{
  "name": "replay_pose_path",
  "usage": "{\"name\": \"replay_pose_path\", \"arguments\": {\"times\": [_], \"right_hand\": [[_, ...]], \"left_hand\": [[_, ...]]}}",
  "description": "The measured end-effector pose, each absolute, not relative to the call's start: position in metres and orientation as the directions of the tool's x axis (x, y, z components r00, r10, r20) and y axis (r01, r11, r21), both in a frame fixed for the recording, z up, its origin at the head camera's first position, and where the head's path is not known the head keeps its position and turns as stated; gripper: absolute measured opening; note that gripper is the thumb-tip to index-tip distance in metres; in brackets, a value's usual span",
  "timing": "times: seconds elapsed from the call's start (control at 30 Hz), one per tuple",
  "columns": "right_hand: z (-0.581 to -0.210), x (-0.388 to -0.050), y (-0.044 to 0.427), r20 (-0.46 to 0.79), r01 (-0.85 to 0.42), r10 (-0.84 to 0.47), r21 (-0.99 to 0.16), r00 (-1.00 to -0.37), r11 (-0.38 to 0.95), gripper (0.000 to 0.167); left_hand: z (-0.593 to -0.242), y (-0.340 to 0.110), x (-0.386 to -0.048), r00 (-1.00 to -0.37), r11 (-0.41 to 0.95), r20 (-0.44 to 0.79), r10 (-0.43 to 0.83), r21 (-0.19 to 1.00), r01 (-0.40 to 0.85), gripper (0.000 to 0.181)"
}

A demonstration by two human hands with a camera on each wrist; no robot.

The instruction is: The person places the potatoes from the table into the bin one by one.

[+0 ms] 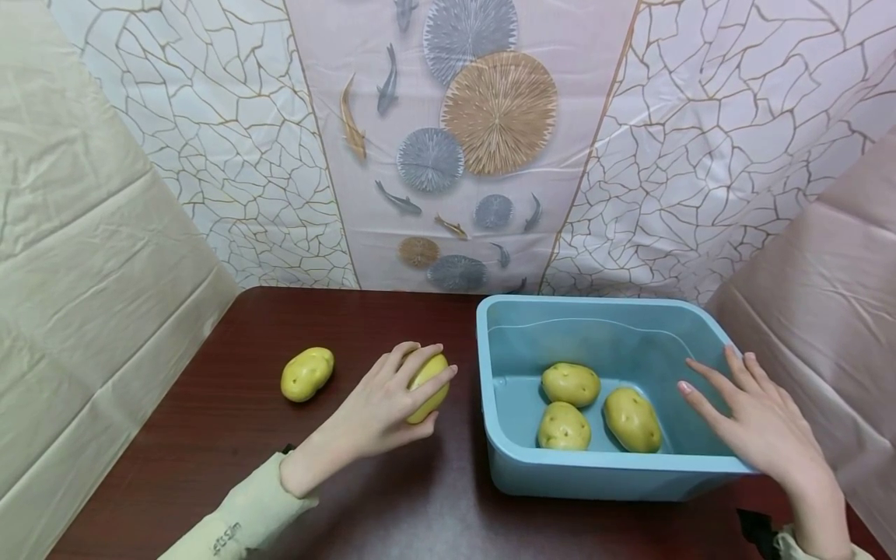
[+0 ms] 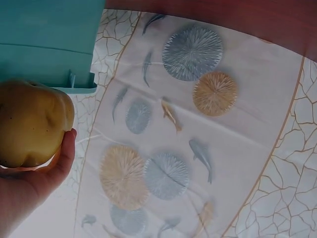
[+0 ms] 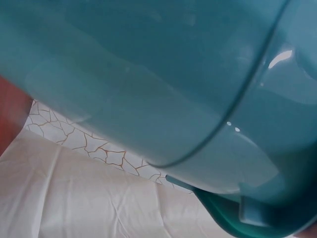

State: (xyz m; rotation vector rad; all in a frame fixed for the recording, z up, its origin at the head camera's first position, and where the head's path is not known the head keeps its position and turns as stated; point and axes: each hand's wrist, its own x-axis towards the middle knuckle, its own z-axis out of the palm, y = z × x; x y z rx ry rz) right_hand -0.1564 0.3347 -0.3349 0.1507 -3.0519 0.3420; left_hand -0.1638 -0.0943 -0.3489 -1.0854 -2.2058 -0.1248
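In the head view my left hand point(image 1: 385, 400) grips a yellow potato point(image 1: 430, 386), held just left of a blue plastic tub point(image 1: 623, 460). The left wrist view shows the same potato point(image 2: 34, 124) with the thumb curled against its side. Fingers spread, my right hand point(image 1: 763, 420) rests at the tub's right rim, thumb and forefinger reaching over the inside. Inside the tub lie three potatoes: one at the back point(image 1: 570, 384), one in front point(image 1: 564, 426) and one to the right point(image 1: 633, 420). Most of the right hand is outside the right wrist view.
Another potato point(image 1: 307, 375) lies on the dark red-brown table point(image 1: 231, 443), left of the left hand. Behind the table hangs a patterned cloth point(image 1: 430, 101) with fish and round leaf shapes. Plain pale cloths point(image 1: 91, 233) flank the table.
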Motion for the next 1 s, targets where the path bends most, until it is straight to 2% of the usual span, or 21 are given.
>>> {"name": "replay_pose_path", "arguments": {"times": [1.0], "right_hand": [[-0.334,-0.156,0.336,0.066,-0.107,-0.095,-0.223,-0.993,0.969,0.065]], "left_hand": [[-0.323,-0.066,-0.155,-0.317,0.579,0.642,0.698,-0.246,0.777,0.050]]}}
